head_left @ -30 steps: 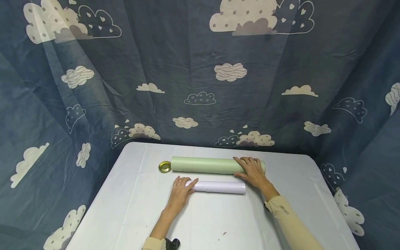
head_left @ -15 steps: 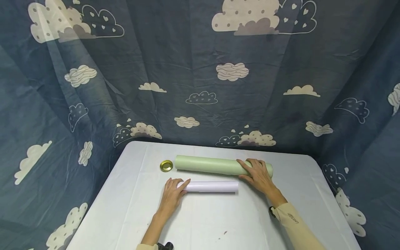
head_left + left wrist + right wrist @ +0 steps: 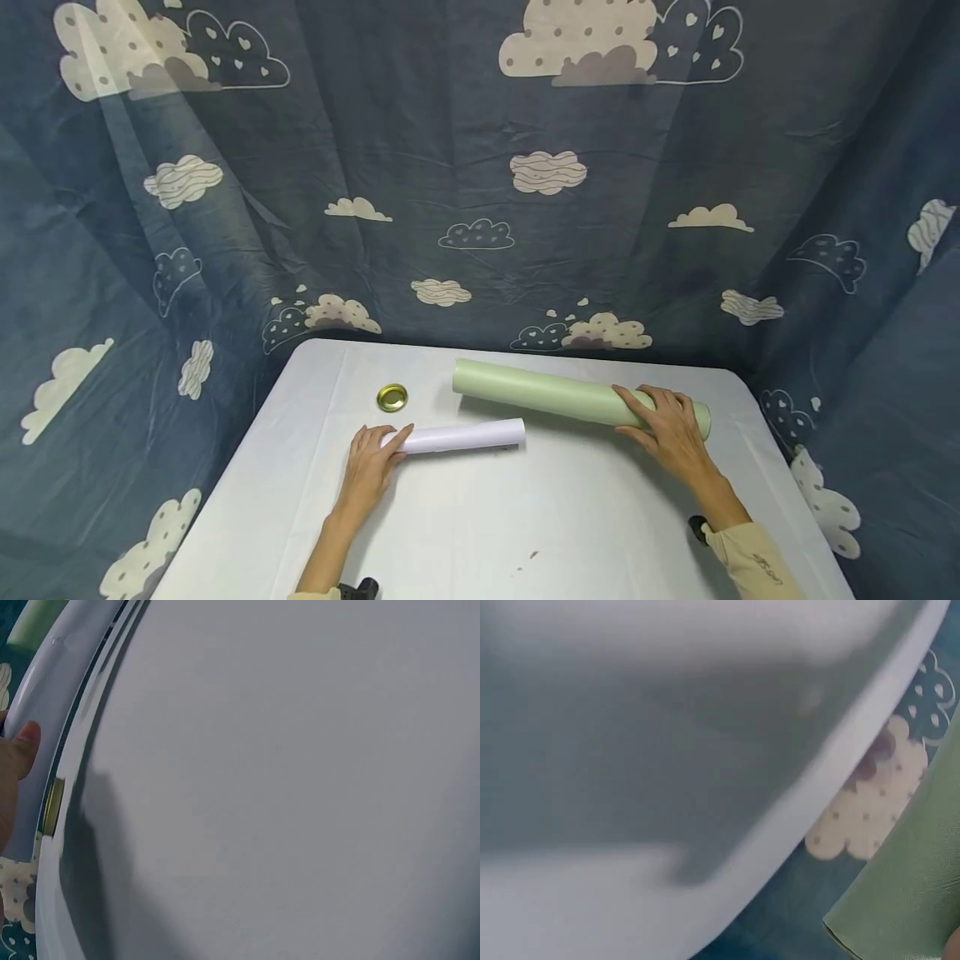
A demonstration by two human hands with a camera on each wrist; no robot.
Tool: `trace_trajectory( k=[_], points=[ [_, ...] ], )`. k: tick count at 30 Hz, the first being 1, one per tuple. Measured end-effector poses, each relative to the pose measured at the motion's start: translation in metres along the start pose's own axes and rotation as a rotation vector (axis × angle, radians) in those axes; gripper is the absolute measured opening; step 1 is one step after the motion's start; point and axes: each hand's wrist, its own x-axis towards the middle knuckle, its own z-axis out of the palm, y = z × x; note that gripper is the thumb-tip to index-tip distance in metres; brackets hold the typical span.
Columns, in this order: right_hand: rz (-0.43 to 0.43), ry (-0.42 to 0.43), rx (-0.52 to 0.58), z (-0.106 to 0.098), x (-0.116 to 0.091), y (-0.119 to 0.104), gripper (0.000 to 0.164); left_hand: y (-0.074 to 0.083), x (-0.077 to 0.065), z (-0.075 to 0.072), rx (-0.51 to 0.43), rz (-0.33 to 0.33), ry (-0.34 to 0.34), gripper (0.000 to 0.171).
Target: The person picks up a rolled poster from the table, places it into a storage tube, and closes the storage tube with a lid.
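Observation:
My left hand (image 3: 366, 471) grips a white rolled sheet (image 3: 468, 435) near its left end, thumb on the near side. The roll's right end is tipped up slightly, with a shadow under it. Around a longer, thicker pale green roll (image 3: 543, 393), close to its right end, are the fingers of my right hand (image 3: 670, 433). That roll slants, its left end farther back and raised above the table. In the left wrist view the thumb (image 3: 28, 742) lies against the white roll (image 3: 56, 682). The right wrist view catches the green roll (image 3: 907, 892) and only a sliver of hand.
A small round gold tin lid (image 3: 392, 397) lies on the white-covered table (image 3: 480, 533), beyond my left hand. Dark blue curtains (image 3: 420, 142) with cloud prints surround the table's back and sides. Small dark specks mark the cloth at front.
Both rolls have been drawn apart: the white one to the left with my left hand, the green one to the right with my right hand. Both now tilt; the gold lid stays put.

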Motion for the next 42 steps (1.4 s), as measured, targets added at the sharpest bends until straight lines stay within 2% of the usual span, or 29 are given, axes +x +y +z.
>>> trace_trajectory(
  k=[4, 8, 11, 20, 28, 36, 42],
  points=[
    [0.024, 0.021, 0.006, -0.015, -0.01, 0.006, 0.082, -0.009, 0.003, -0.011, 0.006, -0.032, 0.011, 0.051],
    [0.045, 0.045, 0.009, -0.027, -0.019, 0.012, 0.074, -0.019, 0.008, -0.021, 0.031, -0.045, 0.036, 0.05],
    [0.056, 0.056, 0.005, -0.036, -0.026, 0.015, 0.074, -0.026, 0.014, -0.027, 0.049, -0.052, 0.046, 0.05],
    [0.065, 0.065, 0.0, -0.053, -0.043, 0.019, 0.077, -0.039, 0.027, -0.035, 0.043, -0.086, 0.017, 0.05],
    [0.06, 0.048, 0.014, -0.053, -0.051, 0.019, 0.075, -0.047, 0.028, -0.042, 0.023, -0.118, 0.049, 0.049],
    [0.035, 0.027, 0.032, -0.045, -0.05, 0.014, 0.07, -0.047, 0.035, -0.046, -0.048, -0.079, 0.044, 0.047],
    [0.026, 0.036, 0.041, -0.042, -0.044, 0.008, 0.075, -0.045, 0.042, -0.048, -0.098, -0.077, 0.02, 0.046]
  ],
)
